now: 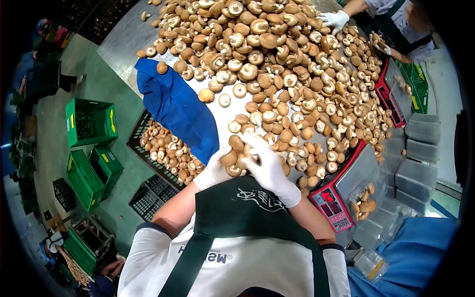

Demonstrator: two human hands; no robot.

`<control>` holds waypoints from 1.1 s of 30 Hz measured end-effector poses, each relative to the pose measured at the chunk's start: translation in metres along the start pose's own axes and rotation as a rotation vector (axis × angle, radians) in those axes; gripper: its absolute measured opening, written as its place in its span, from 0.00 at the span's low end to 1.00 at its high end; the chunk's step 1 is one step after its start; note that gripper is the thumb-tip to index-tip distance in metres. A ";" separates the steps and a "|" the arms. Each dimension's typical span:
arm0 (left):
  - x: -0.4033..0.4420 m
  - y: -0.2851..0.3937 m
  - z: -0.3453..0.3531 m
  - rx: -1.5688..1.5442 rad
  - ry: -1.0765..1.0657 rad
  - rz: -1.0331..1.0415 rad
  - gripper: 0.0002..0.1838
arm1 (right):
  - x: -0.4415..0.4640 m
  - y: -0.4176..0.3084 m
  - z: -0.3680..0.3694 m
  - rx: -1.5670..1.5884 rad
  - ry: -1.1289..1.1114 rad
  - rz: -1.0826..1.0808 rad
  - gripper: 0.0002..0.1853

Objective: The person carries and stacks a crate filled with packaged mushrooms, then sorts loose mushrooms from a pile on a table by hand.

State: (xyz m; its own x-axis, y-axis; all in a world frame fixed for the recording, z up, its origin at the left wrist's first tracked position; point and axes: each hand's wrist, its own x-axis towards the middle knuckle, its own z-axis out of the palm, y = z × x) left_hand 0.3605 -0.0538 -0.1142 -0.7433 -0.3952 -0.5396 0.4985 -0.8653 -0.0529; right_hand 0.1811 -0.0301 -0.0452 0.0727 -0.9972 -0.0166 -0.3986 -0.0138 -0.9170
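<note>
Both my hands wear white gloves and meet close to my apron, at the near edge of the metal table. My left hand [213,172] is curled around several brown-capped shiitake mushrooms [230,159], supporting them from the side and below. Against the same cluster, my right hand [269,167] closes from the other side, its fingers partly covering mushrooms. A large heap of loose shiitake mushrooms [267,40] spreads just beyond my hands. To the right of my right hand is a red digital scale [330,204] with lit digits, and a few mushrooms [364,202] lie on its plate side.
A blue cloth [173,101] drapes over the table's left edge, beside a black crate [134,140] of mushrooms. Green crates [91,129] stand on the floor. Clear plastic trays [415,180] are stacked at right. Across the table, a co-worker's gloved hand [336,20] touches the heap near another scale [388,99].
</note>
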 end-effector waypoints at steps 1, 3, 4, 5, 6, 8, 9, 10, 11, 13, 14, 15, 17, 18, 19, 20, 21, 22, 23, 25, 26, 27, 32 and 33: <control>0.001 0.000 0.001 -0.019 0.001 0.010 0.28 | -0.007 0.008 -0.005 0.215 0.020 0.117 0.26; 0.002 -0.002 0.004 -0.049 0.005 0.021 0.26 | -0.010 -0.003 -0.033 0.795 0.140 0.394 0.23; 0.005 -0.004 0.006 -0.059 0.004 0.014 0.25 | -0.015 0.014 -0.039 1.171 0.245 0.368 0.23; 0.010 -0.007 0.013 0.007 0.060 0.014 0.25 | -0.020 0.023 -0.045 1.047 0.300 0.302 0.22; 0.016 -0.008 0.019 0.073 0.117 0.012 0.25 | -0.035 0.026 -0.050 0.867 0.256 0.299 0.23; 0.025 -0.019 0.048 0.225 0.170 -0.064 0.27 | -0.055 0.014 -0.065 0.499 0.180 0.281 0.25; 0.024 -0.015 0.049 0.354 -0.238 -0.173 0.25 | -0.064 0.015 -0.066 0.415 0.167 0.194 0.29; 0.024 -0.028 0.070 0.463 -0.245 -0.184 0.26 | -0.074 0.015 -0.066 0.333 0.160 0.107 0.33; 0.026 -0.039 0.082 0.486 -0.181 -0.241 0.28 | -0.087 0.012 -0.069 0.336 0.220 0.178 0.33; 0.038 -0.060 0.099 0.603 -0.144 -0.302 0.33 | -0.113 0.017 -0.084 0.254 0.312 0.252 0.32; 0.043 -0.071 0.110 0.655 -0.128 -0.341 0.30 | -0.128 0.017 -0.093 0.305 0.362 0.264 0.31; 0.046 -0.081 0.123 0.739 -0.136 -0.347 0.29 | -0.141 0.013 -0.101 0.226 0.453 0.185 0.31; 0.063 -0.106 0.142 0.930 -0.149 -0.340 0.26 | -0.173 0.004 -0.131 0.270 0.541 0.267 0.31; 0.065 -0.129 0.170 1.047 -0.210 -0.275 0.25 | -0.189 -0.007 -0.147 0.418 0.583 0.386 0.32; 0.075 -0.145 0.188 1.145 -0.346 -0.270 0.26 | -0.206 -0.007 -0.162 0.474 0.693 0.427 0.32; 0.087 -0.160 0.204 1.239 -0.483 -0.264 0.26 | -0.221 -0.005 -0.177 0.531 0.801 0.467 0.33; 0.095 -0.181 0.221 1.347 -0.521 -0.205 0.25 | -0.232 0.001 -0.192 0.331 0.945 0.346 0.32; 0.102 -0.203 0.235 1.452 -0.559 -0.143 0.25 | -0.243 0.008 -0.208 0.125 1.078 0.224 0.32; 0.108 -0.223 0.247 1.629 -0.654 -0.008 0.26 | -0.254 0.011 -0.224 0.072 1.155 0.186 0.31; 0.128 -0.259 0.261 1.965 -0.835 0.329 0.28 | -0.271 0.020 -0.250 0.063 1.271 0.114 0.29; 0.132 -0.276 0.267 2.122 -0.918 0.537 0.29 | -0.278 0.029 -0.260 0.108 1.311 0.078 0.29; 0.128 -0.289 0.273 2.403 -0.838 0.611 0.31 | -0.285 0.036 -0.268 -0.034 1.278 0.098 0.27; 0.147 -0.316 0.264 2.804 -0.828 0.632 0.35 | -0.301 0.066 -0.279 -0.226 1.132 0.256 0.16; 0.148 -0.314 0.260 2.793 -0.826 0.622 0.36 | -0.300 0.060 -0.279 -0.232 1.195 0.229 0.16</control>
State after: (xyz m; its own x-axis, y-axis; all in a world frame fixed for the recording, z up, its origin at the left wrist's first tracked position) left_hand -0.0221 0.0788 0.0407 -0.9997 -0.0165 -0.0201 -0.0228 0.9277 0.3727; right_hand -0.1196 0.2479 0.0159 -0.8507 -0.4182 0.3185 -0.4537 0.2783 -0.8466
